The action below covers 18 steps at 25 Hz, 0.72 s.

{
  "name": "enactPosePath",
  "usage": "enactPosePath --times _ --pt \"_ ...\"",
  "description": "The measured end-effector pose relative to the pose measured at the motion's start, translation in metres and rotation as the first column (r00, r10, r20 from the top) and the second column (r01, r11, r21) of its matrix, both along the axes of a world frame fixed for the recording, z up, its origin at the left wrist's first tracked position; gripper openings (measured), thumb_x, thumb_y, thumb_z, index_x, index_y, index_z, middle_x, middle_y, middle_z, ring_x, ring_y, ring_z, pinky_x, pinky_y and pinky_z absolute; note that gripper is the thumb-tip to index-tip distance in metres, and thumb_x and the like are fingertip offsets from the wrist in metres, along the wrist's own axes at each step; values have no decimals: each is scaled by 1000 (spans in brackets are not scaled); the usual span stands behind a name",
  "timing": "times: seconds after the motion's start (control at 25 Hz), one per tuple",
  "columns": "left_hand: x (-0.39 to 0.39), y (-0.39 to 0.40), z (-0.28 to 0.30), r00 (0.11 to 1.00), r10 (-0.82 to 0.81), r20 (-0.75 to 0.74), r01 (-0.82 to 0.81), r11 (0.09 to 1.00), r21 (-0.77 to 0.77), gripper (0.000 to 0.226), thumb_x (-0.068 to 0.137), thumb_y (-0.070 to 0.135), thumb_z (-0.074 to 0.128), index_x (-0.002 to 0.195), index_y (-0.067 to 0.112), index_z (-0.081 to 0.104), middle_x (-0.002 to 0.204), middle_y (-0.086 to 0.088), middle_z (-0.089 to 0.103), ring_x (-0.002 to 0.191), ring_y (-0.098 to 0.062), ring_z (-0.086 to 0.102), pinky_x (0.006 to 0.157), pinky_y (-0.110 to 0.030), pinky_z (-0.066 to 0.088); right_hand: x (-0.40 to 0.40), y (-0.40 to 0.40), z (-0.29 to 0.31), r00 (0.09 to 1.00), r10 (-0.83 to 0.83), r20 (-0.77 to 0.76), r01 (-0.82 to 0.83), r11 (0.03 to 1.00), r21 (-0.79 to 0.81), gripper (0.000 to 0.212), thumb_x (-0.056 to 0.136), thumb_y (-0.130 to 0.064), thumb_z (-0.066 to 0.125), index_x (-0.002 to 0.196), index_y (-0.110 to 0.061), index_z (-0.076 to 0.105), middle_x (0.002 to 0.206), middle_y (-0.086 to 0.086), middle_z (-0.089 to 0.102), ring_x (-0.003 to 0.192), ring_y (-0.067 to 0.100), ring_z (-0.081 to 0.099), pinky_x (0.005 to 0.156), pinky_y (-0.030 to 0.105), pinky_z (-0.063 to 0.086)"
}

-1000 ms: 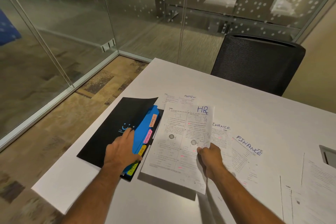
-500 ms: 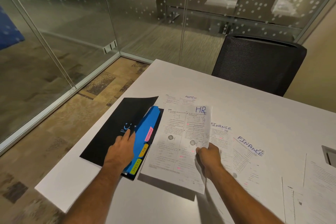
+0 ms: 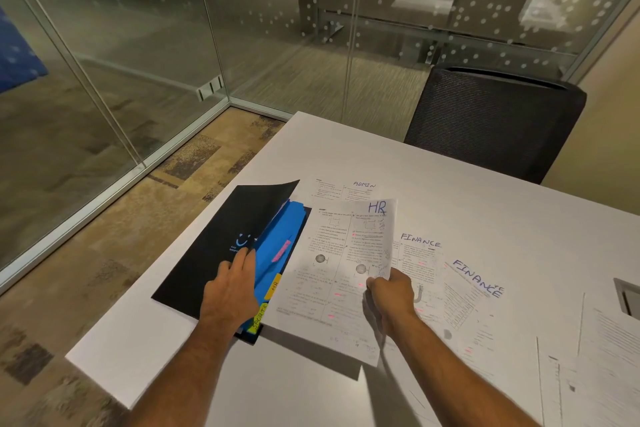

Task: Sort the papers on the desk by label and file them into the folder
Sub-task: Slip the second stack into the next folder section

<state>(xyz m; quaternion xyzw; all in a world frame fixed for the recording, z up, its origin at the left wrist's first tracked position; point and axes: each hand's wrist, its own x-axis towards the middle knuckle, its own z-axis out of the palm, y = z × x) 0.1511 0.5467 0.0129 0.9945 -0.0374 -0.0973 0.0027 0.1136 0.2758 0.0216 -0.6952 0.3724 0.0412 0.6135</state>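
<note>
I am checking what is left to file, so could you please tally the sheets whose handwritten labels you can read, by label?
HR: 1, the HR sheet held in the right hand.
ADMIN: 1, the ADMIN sheet flat on the desk.
FINANCE: 2, the nearer FINANCE sheet and the farther-right FINANCE sheet.
Total: 4. More sheets at the right edge show no readable label.
</note>
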Motion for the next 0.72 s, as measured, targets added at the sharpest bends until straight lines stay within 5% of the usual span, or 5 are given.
enactPosePath --times 0.12,0.32,0.52,0.72 --pt "-2 -1 2 1000 0 -2 0 1000 6 90 85 46 69 153 20 16 157 1 24 116 -16 48 79 -24 49 -1 3 8 999 38 2 -38 997 -63 29 82 0 53 83 -26 65 85 0 72 82 24 69 76 45 62" --pt "1 -3 15 999 -5 -48 3 999 -42 88 90 27 66 156 27 8 156 1 28 121 -18 47 87 -31 52 1 7 13 996 89 -4 -89 992 -91 24 81 -4 56 85 -25 67 87 -3 72 85 22 69 79 42 61" --pt "7 3 32 992 67 -111 -85 983 -165 98 93 21 62 154 38 -12 111 0 57 83 -14 59 72 -27 56 8 21 19 992 124 -16 -125 988 -86 21 84 -5 57 84 -24 66 87 -1 69 82 21 67 75 37 60" --pt "7 1 42 979 118 -168 -149 971 -188 75 96 25 58 157 28 13 132 -2 55 115 -22 58 94 -38 53 21 43 21 988 156 -18 -157 987 -44 21 86 -3 55 92 -18 68 90 2 70 80 19 66 66 30 59"
